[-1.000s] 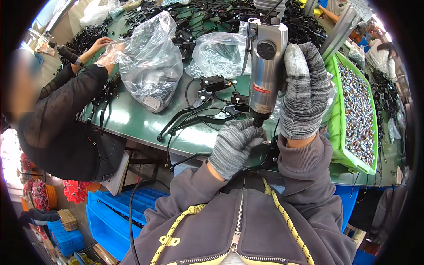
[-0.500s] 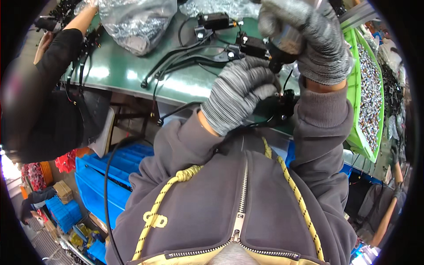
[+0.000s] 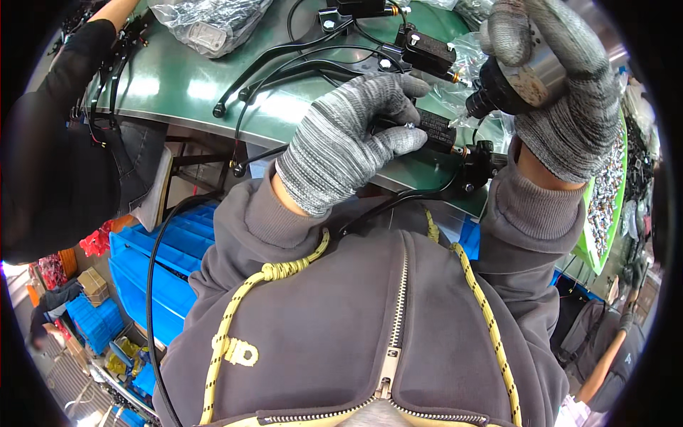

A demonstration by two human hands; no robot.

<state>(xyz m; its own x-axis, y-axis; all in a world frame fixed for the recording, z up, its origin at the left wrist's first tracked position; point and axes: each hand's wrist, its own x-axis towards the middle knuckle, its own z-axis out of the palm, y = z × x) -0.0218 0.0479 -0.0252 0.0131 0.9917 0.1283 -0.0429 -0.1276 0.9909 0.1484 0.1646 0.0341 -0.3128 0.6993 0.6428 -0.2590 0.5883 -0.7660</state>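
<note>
My left hand [image 3: 341, 139], in a grey striped knit glove, has its thumb and fingers around the black block-shaped body of a brake lever assembly [image 3: 437, 131] near the table's front edge. A small silver screw [image 3: 409, 126] shows between thumb and fingers. My right hand [image 3: 576, 92], gloved alike, is wrapped around a power screwdriver [image 3: 526, 84] with a metal body and black nose. Its nose points left and down, apart from the assembly. Beyond my left hand lie two similar brake lever assemblies [image 3: 427, 53] with long black levers.
On the green table [image 3: 171, 85] sits a clear plastic bag [image 3: 210, 32]. A green bin [image 3: 605, 206] of small metal parts stands at the right. Blue crates [image 3: 146, 263] are on the floor at left. Another person's dark-sleeved arm [image 3: 71, 78] reaches in from the left.
The screwdriver in my right hand has moved right, away from my left hand. My left hand has shifted left and its fingers have opened somewhat, exposing the black body and screw.
</note>
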